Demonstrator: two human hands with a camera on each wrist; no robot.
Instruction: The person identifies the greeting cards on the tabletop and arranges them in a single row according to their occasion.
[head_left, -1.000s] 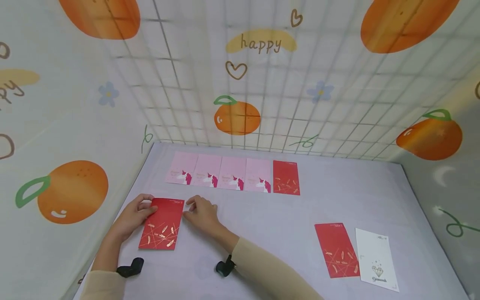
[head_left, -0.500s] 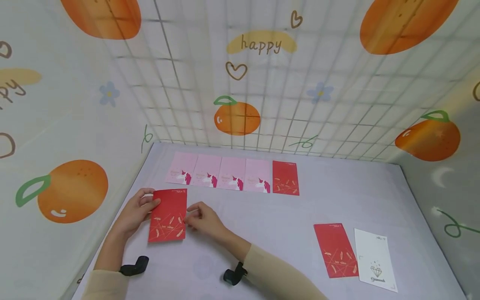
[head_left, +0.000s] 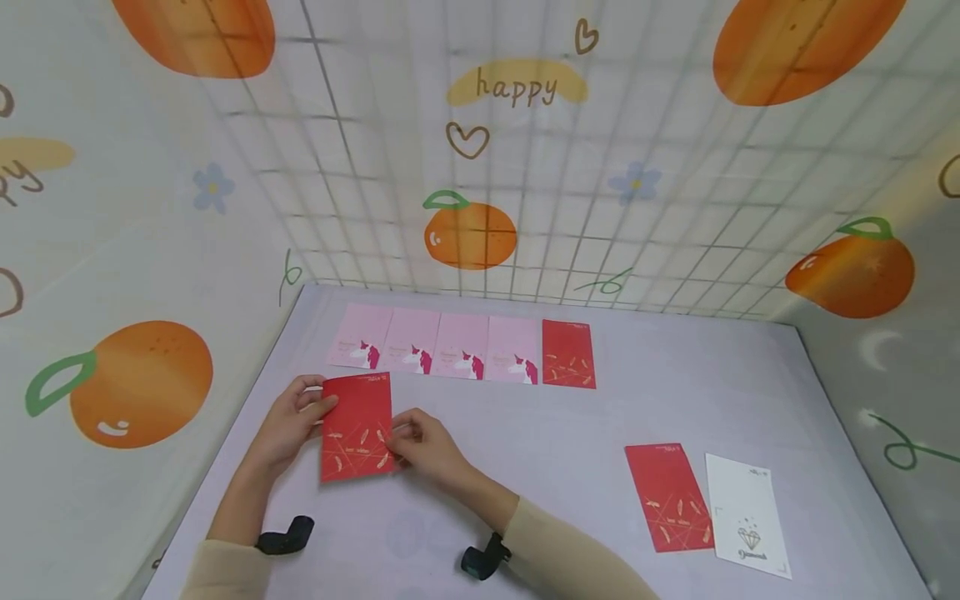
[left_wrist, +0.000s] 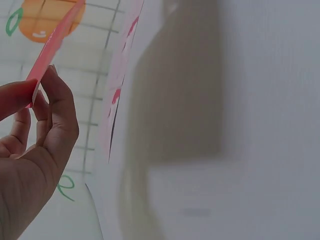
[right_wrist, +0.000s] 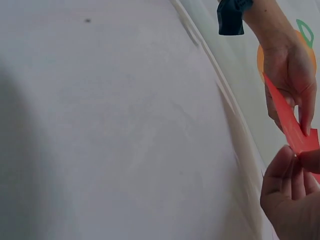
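A red envelope with gold feather prints (head_left: 357,429) is held up off the table between both hands. My left hand (head_left: 288,425) pinches its upper left edge, thumb on the front; the left wrist view shows that thumb and the fingers of the hand (left_wrist: 42,130) on either side of the red paper (left_wrist: 50,47). At the lower right edge my right hand (head_left: 431,450) pinches it between thumb and fingers. In the right wrist view both the right hand (right_wrist: 290,195) and the left hand (right_wrist: 290,70) grip the red envelope (right_wrist: 286,112).
Behind, several pink unicorn envelopes (head_left: 412,337) lie in a row, with a red one (head_left: 568,354) at its right end. On the right of the table are another red envelope (head_left: 670,498) and a white one with a diamond print (head_left: 748,515).
Both hands have moved right and the held red envelope has come with them, first rising up and away from the table's front. My right hand now pinches its right edge.
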